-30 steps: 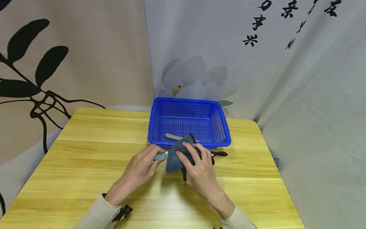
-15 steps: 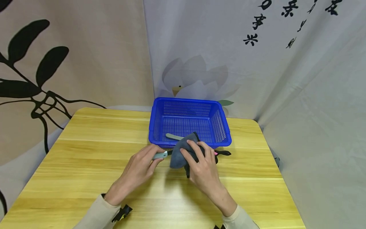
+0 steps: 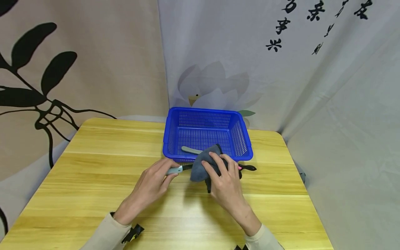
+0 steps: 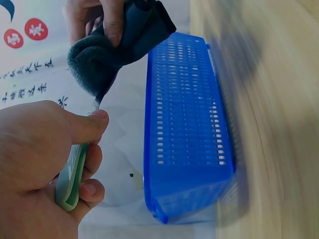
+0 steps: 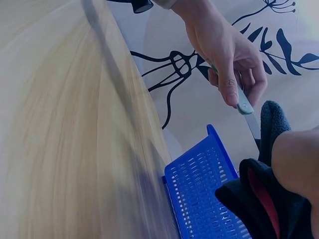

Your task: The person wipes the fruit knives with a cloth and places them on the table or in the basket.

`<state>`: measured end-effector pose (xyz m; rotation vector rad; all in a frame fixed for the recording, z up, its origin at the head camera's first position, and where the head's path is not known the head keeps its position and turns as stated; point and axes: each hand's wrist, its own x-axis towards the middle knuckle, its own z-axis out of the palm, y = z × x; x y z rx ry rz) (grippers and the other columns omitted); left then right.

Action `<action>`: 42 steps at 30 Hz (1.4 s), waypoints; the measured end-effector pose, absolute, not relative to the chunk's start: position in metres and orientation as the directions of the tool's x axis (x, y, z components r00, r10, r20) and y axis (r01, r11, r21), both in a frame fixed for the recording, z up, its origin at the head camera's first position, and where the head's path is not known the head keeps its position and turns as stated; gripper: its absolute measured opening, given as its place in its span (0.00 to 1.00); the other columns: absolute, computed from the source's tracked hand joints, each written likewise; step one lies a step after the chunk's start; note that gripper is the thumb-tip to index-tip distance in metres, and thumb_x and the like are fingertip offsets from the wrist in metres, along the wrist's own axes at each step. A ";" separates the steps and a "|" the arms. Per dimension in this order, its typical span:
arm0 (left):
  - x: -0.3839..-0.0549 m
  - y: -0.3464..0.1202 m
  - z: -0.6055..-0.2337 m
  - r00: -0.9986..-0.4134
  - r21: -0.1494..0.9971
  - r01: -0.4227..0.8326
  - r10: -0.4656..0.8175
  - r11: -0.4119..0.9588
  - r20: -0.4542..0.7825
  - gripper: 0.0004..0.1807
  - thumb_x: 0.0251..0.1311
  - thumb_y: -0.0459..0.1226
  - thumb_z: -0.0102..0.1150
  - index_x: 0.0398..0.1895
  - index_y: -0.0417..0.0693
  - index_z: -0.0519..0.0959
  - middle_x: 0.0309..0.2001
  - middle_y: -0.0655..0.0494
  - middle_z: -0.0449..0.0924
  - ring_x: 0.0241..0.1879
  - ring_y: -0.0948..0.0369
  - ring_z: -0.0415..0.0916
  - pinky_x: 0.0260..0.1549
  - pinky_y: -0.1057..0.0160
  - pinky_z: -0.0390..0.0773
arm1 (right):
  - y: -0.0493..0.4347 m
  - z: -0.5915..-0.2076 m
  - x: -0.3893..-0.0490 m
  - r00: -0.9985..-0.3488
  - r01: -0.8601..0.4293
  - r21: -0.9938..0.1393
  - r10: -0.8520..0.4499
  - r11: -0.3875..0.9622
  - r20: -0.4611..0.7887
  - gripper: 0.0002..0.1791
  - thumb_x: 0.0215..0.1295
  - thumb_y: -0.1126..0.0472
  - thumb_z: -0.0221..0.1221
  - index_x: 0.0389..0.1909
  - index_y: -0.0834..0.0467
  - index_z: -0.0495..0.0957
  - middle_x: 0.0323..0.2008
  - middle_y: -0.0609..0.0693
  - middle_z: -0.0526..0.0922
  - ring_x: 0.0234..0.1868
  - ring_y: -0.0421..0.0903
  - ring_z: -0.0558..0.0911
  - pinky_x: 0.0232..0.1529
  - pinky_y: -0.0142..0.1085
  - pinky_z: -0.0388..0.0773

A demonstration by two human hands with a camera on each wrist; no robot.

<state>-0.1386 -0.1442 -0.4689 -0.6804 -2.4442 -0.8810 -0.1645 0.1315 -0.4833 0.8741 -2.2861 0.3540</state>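
Note:
My left hand (image 3: 151, 182) pinches the pale green handle of a knife (image 3: 174, 170) between thumb and fingers. Its dark blade runs right into a folded blue-grey cloth (image 3: 200, 168), which hides most of it. The right hand (image 3: 225, 184) grips this cloth around the blade, fingers bent over the top. In the right wrist view, a strip of blade (image 5: 252, 127) shows between handle and cloth, and a red inner side appears in the cloth's fold. A black tapered end (image 3: 249, 167) with a pink spot sticks out right of the right hand.
Behind the hands a blue perforated basket (image 3: 165, 139) stands on the wooden table (image 3: 109, 166). A pale grey-green handle (image 3: 190, 150) lies inside, partly hidden by the cloth. A printed curtain (image 3: 125, 69) hangs behind the table.
The right hand and cloth have slid right, away from the left hand, uncovering more of the dark blade near the handle. The left hand has stayed almost still.

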 end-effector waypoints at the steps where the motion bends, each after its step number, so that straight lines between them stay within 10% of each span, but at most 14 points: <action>1: -0.139 -0.144 -0.470 -0.777 0.456 0.581 0.292 0.674 0.558 0.14 0.67 0.26 0.77 0.50 0.46 0.84 0.44 0.55 0.88 0.41 0.61 0.87 0.35 0.62 0.90 | 0.132 -0.484 -0.165 -0.562 -0.671 -0.018 -0.493 0.741 0.664 0.24 0.70 0.69 0.63 0.64 0.52 0.87 0.74 0.61 0.80 0.68 0.67 0.76 0.63 0.63 0.78; 42: -0.142 -0.150 -0.475 -0.801 0.504 0.551 0.252 0.665 0.543 0.15 0.66 0.25 0.77 0.51 0.45 0.84 0.47 0.53 0.90 0.42 0.59 0.89 0.37 0.62 0.92 | 0.147 -0.478 -0.178 -0.554 -0.648 -0.043 -0.432 0.760 0.712 0.23 0.70 0.72 0.60 0.62 0.54 0.88 0.72 0.63 0.82 0.67 0.70 0.76 0.59 0.63 0.76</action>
